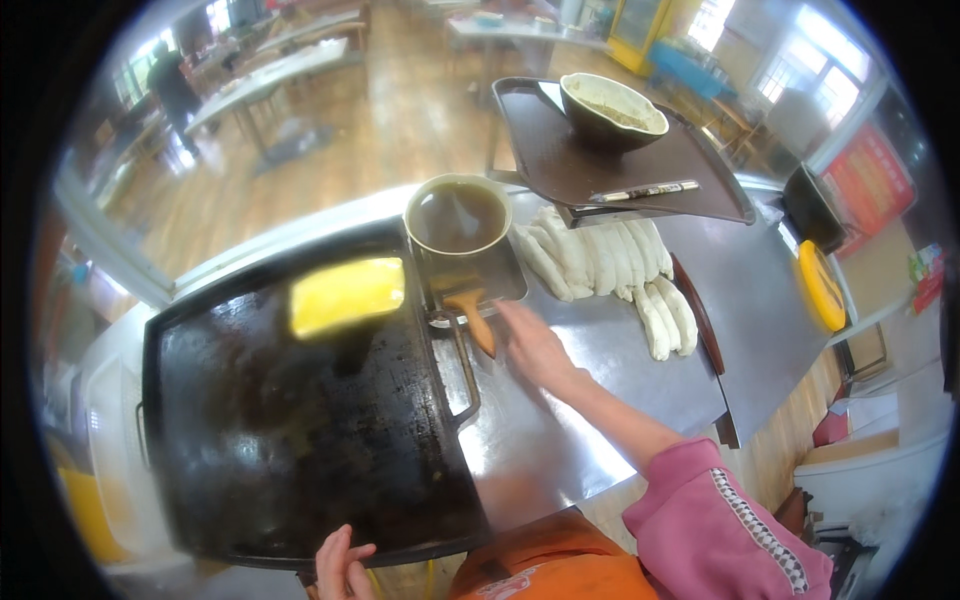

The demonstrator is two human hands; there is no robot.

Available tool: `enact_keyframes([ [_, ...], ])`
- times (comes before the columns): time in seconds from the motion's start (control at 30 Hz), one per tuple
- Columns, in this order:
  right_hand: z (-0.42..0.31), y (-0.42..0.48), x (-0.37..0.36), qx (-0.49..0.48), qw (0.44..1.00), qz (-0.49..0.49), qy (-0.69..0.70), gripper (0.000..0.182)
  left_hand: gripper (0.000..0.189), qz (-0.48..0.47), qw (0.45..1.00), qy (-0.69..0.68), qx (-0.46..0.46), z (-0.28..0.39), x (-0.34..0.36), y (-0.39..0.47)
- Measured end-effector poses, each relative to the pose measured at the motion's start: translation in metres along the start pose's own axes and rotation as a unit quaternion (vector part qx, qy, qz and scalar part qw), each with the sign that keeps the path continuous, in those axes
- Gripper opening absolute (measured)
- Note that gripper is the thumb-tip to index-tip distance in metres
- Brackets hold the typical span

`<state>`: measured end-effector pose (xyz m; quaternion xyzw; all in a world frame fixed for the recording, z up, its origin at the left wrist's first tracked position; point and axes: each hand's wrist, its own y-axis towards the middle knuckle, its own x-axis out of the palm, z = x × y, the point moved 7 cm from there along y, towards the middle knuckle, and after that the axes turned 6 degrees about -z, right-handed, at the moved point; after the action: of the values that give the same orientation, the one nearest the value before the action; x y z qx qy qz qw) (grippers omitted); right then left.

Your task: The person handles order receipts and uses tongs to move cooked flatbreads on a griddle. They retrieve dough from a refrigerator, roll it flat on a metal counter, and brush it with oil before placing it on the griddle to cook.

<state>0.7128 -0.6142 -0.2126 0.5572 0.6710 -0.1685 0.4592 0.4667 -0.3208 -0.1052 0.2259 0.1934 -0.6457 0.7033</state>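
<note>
My right hand [534, 343] is just right of the wooden handle of a basting brush [474, 319]; its fingers are apart and it holds nothing. The brush's head rests in a shallow metal pan [499, 274] of brownish liquid, below a round pot of brown liquid [458, 216]. My left hand [343, 564] is at the near edge of a large black griddle [300, 435], empty, with fingers apart. A yellow rectangular slab [348, 297] lies near the griddle's far right corner. Several pale dough strips [600, 255] lie in rows on the metal worktop [600, 360].
A brown tray [540, 165] with a bowl [611, 112] and a wrapped stick-like item [645, 192] stands above the worktop's far side. A metal handle [472, 382] juts from the griddle. A dark red strip [697, 315] lies right of the dough. A person stands far left.
</note>
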Motion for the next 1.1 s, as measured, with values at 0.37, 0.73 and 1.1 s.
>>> enact_keyframes([
  [0.37,0.084,0.111,-0.069,0.230,0.953,-0.150,0.127,0.038,0.036,0.019,0.998,0.056,-0.026,0.066,0.078,0.012],
  [0.73,0.129,0.113,-0.045,0.130,0.879,-0.171,0.425,0.040,0.033,0.031,0.996,0.047,-0.072,0.098,0.158,0.011],
  [1.1,0.108,0.097,-0.060,0.153,0.876,-0.149,0.432,0.040,0.028,-0.016,0.995,0.059,-0.077,0.102,0.165,0.000],
])
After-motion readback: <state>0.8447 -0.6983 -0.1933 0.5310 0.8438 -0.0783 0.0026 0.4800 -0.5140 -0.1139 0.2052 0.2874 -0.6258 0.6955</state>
